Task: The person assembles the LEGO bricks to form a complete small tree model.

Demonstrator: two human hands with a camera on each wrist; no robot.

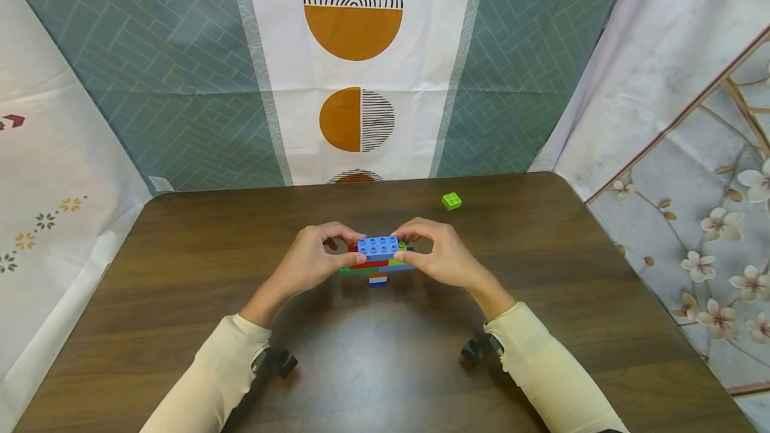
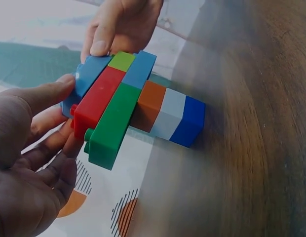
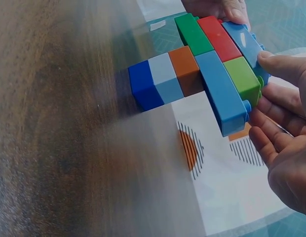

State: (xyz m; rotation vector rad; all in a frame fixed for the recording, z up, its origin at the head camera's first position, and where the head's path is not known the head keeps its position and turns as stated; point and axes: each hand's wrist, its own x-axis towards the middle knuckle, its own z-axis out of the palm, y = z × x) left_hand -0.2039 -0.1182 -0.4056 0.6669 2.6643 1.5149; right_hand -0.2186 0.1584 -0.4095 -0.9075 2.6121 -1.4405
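Observation:
My left hand [image 1: 309, 257] and right hand [image 1: 443, 254] pinch opposite ends of a light blue toy building brick [image 1: 377, 246] between thumb and fingers. That brick lies on top of a small brick structure, over a red brick [image 2: 99, 95] and a lime green brick [image 3: 243, 79]; whether it is fully pressed down I cannot tell. Under those sit a green brick [image 2: 115, 126] and another light blue brick [image 3: 221, 89], side by side. A narrow column of orange [image 2: 151, 102], white [image 2: 170, 111] and dark blue bricks [image 2: 189, 121] carries them from below.
A loose lime green brick [image 1: 451, 201] lies toward the back of the brown wooden table [image 1: 373, 373], right of the structure. Patterned cloths [image 1: 511, 72] hang behind the table and at both sides.

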